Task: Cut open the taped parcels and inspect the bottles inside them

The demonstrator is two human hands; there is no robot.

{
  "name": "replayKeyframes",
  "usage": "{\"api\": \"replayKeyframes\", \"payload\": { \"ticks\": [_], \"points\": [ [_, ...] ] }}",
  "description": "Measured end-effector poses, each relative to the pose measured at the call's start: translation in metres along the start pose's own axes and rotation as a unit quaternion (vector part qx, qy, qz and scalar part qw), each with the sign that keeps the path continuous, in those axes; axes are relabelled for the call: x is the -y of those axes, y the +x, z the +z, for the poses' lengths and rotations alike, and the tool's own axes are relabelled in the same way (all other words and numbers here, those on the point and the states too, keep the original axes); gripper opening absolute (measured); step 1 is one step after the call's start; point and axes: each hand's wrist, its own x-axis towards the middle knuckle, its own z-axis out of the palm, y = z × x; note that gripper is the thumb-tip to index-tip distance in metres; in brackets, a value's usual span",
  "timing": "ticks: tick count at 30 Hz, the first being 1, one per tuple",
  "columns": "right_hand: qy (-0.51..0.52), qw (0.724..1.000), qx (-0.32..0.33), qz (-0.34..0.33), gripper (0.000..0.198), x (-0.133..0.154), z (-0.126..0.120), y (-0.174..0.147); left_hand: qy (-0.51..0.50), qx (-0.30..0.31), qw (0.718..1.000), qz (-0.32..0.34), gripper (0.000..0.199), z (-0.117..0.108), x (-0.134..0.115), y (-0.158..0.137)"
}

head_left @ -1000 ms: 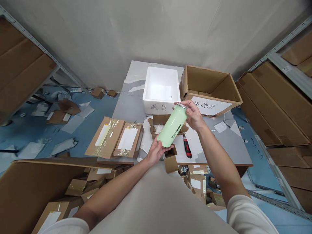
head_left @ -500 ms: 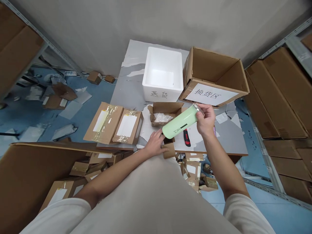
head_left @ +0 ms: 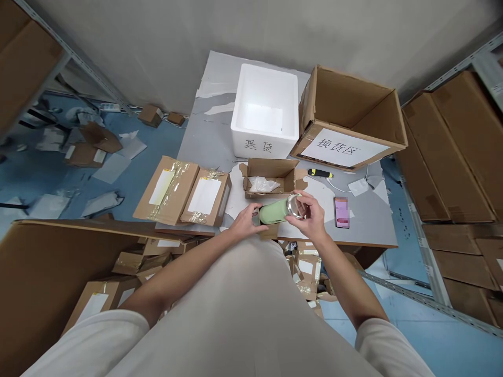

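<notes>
A light-green insulated bottle (head_left: 274,211) with a shiny metal end lies sideways between my two hands, low over the table's front edge. My right hand (head_left: 312,215) is closed round the metal end on the right. My left hand (head_left: 247,220) grips the darker left end between thumb and fingers. Beneath the bottle a brown cardboard flap (head_left: 270,232) shows in part; the rest of it is hidden. Just behind stands an opened small carton (head_left: 271,167) with crumpled clear plastic (head_left: 262,184) inside.
Two taped cartons (head_left: 168,188) sit at left. A white foam box (head_left: 265,141) and a large labelled cardboard box (head_left: 353,147) stand at the back. A yellow-black cutter (head_left: 320,173) and a phone (head_left: 341,212) lie right. Shelving with cartons (head_left: 448,152) flanks the table.
The bottle has come down and toward me, turning so its metal end shows. My right hand moved left and down with it. My left hand has shifted onto the bottle's left end.
</notes>
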Motion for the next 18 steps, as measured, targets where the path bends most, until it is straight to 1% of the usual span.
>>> {"api": "replayKeyframes", "payload": {
  "ticks": [4,8,10,13,16,18],
  "points": [
    [-0.11,0.991,0.066,0.046,0.062,0.017,0.014,-0.001,0.09,0.02,0.995,0.022,0.067,0.001,0.008,0.005],
    [-0.225,0.966,0.101,0.073,0.061,0.022,0.038,-0.01,0.155,0.006,0.987,0.038,0.064,0.005,0.015,0.004],
    [-0.252,0.959,0.1,0.085,0.06,0.017,0.049,-0.016,0.165,-0.003,0.985,0.05,0.062,0.006,0.018,0.003],
    [-0.258,0.954,0.107,0.106,0.062,0.007,0.06,-0.021,0.174,-0.009,0.983,0.055,0.062,0.007,0.019,0.0],
    [-0.275,0.945,0.141,0.109,0.065,0.002,0.062,-0.02,0.191,-0.015,0.98,0.052,0.063,0.007,0.02,0.0],
    [-0.313,0.928,0.17,0.107,0.064,-0.001,0.06,-0.018,0.202,-0.022,0.978,0.055,0.066,0.007,0.021,0.001]
  ]
}}
